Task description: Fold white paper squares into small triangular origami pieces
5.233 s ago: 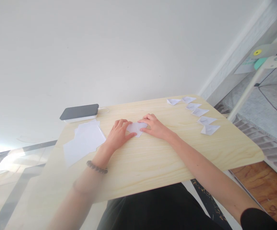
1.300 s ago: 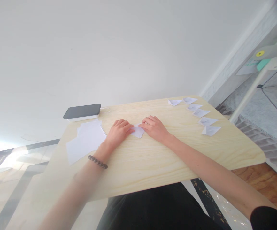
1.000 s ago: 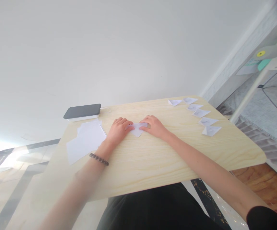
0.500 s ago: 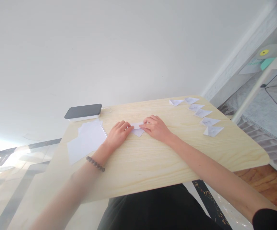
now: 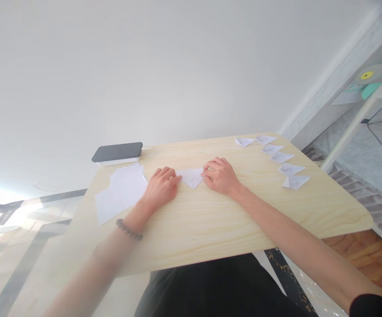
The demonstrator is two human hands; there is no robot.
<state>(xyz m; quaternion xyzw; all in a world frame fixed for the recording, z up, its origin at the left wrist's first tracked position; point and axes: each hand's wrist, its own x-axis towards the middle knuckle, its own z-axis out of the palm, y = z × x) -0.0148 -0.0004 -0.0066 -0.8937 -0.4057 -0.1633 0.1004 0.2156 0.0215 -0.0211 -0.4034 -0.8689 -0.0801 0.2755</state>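
A small white folded paper (image 5: 191, 177) lies on the wooden table between my hands, its wide edge away from me and a point towards me. My left hand (image 5: 162, 187) has its fingers curled, thumb and fingertip pinching the paper's left corner. At the right corner, my right hand (image 5: 220, 177) pinches the paper in the same way, its other fingers bent. A stack of white paper sheets (image 5: 121, 191) lies just left of my left hand. Several folded paper pieces (image 5: 281, 157) stand in a row along the table's right side.
A dark-screened phone (image 5: 118, 152) rests on a white block at the table's back left, with a white cable (image 5: 149, 150) from it. The pale wooden table (image 5: 204, 229) stands against a white wall (image 5: 177, 79). A white metal frame (image 5: 349, 127) rises beyond its right edge.
My hands have moved slightly apart, from the paper's upper strip to its outer corners. The paper now shows as one wide triangular shape with its upper edge uncovered. The view has shifted slightly.
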